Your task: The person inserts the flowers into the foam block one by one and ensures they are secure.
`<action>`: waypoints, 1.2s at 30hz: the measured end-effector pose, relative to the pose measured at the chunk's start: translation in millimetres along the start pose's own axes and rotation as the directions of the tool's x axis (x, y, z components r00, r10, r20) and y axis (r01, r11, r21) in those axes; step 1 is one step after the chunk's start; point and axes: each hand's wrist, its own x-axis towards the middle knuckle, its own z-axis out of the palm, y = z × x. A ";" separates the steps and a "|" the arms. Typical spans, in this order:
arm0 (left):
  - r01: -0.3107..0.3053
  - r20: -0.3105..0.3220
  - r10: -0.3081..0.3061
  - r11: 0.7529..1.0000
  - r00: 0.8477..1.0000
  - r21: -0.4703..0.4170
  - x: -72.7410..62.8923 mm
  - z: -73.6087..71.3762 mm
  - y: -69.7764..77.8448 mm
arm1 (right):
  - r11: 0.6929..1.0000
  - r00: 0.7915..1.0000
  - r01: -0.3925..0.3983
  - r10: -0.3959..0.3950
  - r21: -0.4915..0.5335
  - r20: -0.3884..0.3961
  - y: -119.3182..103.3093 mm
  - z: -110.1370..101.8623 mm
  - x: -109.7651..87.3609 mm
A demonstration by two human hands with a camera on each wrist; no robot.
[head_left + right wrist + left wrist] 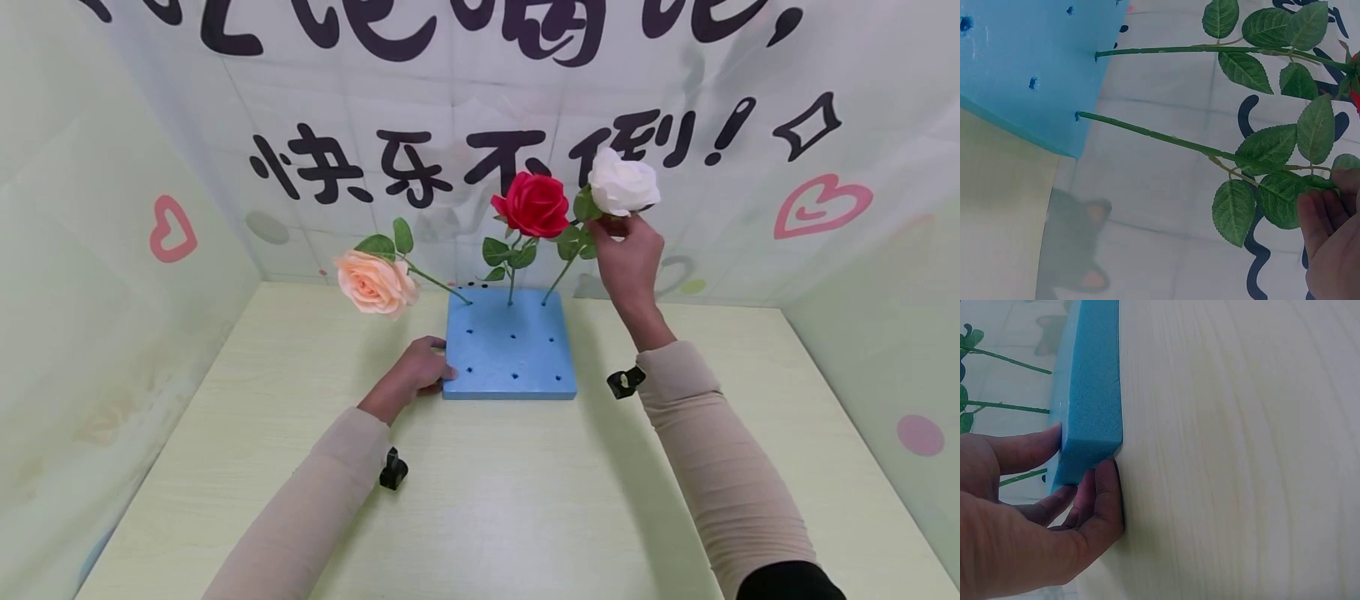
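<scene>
A blue foam block with rows of small holes lies on the table. My left hand grips its near left corner; in the left wrist view the thumb is on the top face and the fingers are against the side. Three artificial roses stand in the block's back row: a peach rose leaning far left, a red rose in the middle, and a white rose tilted right. My right hand pinches the white rose's stem just under the bloom. That green stem enters the back right hole.
Behind the block rises a white printed backdrop with black lettering and pink hearts. Similar printed sheets flank the pale wooden table on both sides. The front and middle rows of holes hold no stems.
</scene>
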 end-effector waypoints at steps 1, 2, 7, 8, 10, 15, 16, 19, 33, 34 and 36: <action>0.000 0.000 0.000 1.000 1.000 0.001 -0.1 -0.2 -0.1 | 1.000 1.000 -0.001 0.001 -0.005 0.004 0.6 0.8 -0.5; -0.001 0.000 0.001 1.000 1.000 0.001 -0.2 -0.3 -0.1 | 1.000 1.000 -0.001 0.001 -0.014 0.009 1.3 1.6 -0.9; -0.003 0.002 0.003 1.000 1.000 -0.004 -0.4 -1.1 -0.7 | 0.999 0.999 0.002 -0.001 -0.032 0.049 6.5 4.8 -3.7; -0.004 0.002 0.004 1.000 1.000 -0.005 -0.5 -1.1 -0.8 | 0.999 0.998 0.004 -0.002 -0.033 0.059 7.4 5.5 -4.5; -0.006 0.002 0.006 1.000 1.000 -0.008 -0.6 -1.1 -1.0 | 0.999 0.997 0.011 -0.009 -0.037 0.072 9.2 7.1 -6.5; -0.007 0.002 0.007 1.000 1.000 -0.004 -0.5 -1.0 -0.9 | 0.999 0.996 0.027 -0.025 -0.025 0.081 10.6 10.8 -11.0; -0.008 0.000 0.008 1.000 1.000 -0.005 -0.4 -1.1 -0.9 | 0.999 0.996 0.028 -0.027 -0.019 0.081 10.3 11.4 -11.6; -0.013 -0.002 0.013 1.000 1.000 -0.007 0.1 -1.6 -1.1 | 0.999 0.996 0.032 -0.031 -0.016 0.084 9.3 12.5 -11.9; 0.020 0.004 -0.020 1.000 1.000 0.012 0.6 -1.1 -0.1 | 1.000 0.991 0.011 -0.010 -0.003 0.131 16.5 2.6 -18.4; 0.021 0.005 -0.021 1.000 1.000 0.012 0.2 -1.3 0.2 | 1.000 0.991 0.014 -0.014 0.003 0.134 17.3 1.7 -18.8; 0.020 0.007 -0.020 1.000 1.000 0.014 -0.4 -1.9 0.8 | 1.000 0.990 0.019 -0.020 0.011 0.139 18.5 0.1 -19.5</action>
